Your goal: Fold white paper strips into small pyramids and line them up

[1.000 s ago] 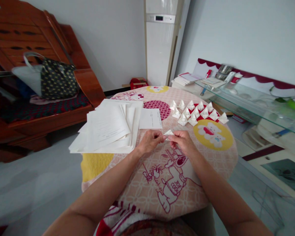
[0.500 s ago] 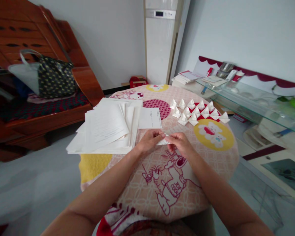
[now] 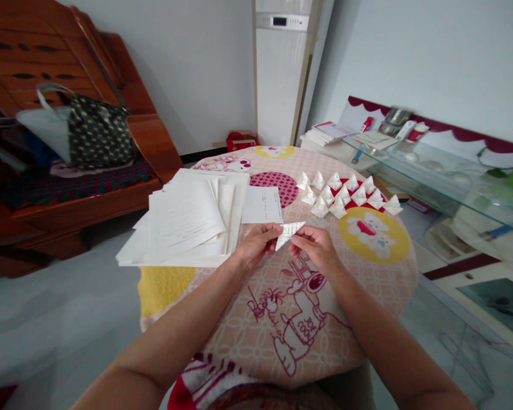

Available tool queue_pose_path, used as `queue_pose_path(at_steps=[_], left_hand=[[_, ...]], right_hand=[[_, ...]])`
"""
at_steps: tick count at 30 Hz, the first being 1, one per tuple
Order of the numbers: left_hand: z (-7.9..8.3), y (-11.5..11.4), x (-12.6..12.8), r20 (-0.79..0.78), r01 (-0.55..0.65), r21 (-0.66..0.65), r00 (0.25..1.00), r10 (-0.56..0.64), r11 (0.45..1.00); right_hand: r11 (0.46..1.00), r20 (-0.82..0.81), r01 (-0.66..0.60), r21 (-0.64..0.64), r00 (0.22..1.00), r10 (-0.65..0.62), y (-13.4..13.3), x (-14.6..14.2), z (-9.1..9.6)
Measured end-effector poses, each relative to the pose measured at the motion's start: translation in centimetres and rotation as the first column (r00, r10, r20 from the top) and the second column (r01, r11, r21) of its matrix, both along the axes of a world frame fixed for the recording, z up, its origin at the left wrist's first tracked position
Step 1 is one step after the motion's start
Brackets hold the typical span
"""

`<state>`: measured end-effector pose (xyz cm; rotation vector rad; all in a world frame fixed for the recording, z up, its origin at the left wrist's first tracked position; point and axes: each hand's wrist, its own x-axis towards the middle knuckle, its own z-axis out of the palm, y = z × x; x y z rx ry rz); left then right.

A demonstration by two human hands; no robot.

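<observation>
A small triangle of folded printed paper [image 3: 289, 232] is held between my two hands over the near middle of the table. My left hand [image 3: 260, 242] pinches its left side between thumb and fingers. On the other side, the thumb and curled fingers of my right hand [image 3: 314, 245] close at the paper's right edge. Just beyond them lies a printed sheet [image 3: 261, 205], flat on the cloth. Several small white folded-paper boats [image 3: 343, 195] stand in rows at the back right.
Left of my hands lies a loose stack of paper sheets [image 3: 186, 222]. A patterned cloth [image 3: 239, 319] covers the round table. To the right is a glass shelf [image 3: 436, 176] holding cups and papers. A wooden bench [image 3: 141, 142] with a bag [image 3: 96, 134] is at the left.
The folded paper has turned from lying low and flat between my fingers to a tilted triangle with its point up right. My right hand has shifted slightly right.
</observation>
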<state>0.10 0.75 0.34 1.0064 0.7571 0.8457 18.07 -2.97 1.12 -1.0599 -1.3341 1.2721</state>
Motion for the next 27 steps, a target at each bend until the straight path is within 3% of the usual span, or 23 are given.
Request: queue_pose_path(at_steps=[7,14,20,27], left_hand=[[0.2,0.3,0.0,0.078,0.007,-0.122,0.997,0.003,0.992],[-0.2,0.4,-0.3,0.126,0.045,-0.128,0.992,-0.029,0.991],[-0.4,0.0,-0.1,0.048,-0.001,-0.014,0.999,0.001,1.0],[-0.6,-0.4,0.3,-0.023,-0.027,0.02,0.999,0.027,0.999]], right_hand=[[0.999,0.016,-0.024,0.024,1.0,0.023,-0.1,-0.1,0.3],[0.999,0.024,-0.026,0.048,0.999,0.025,-0.2,0.0,0.5],[0.994,0.095,0.092,0.067,0.991,-0.098,0.0,0.0,-0.1],[0.94,0.324,0.187,0.285,0.904,-0.278,0.0,0.3,-1.7]])
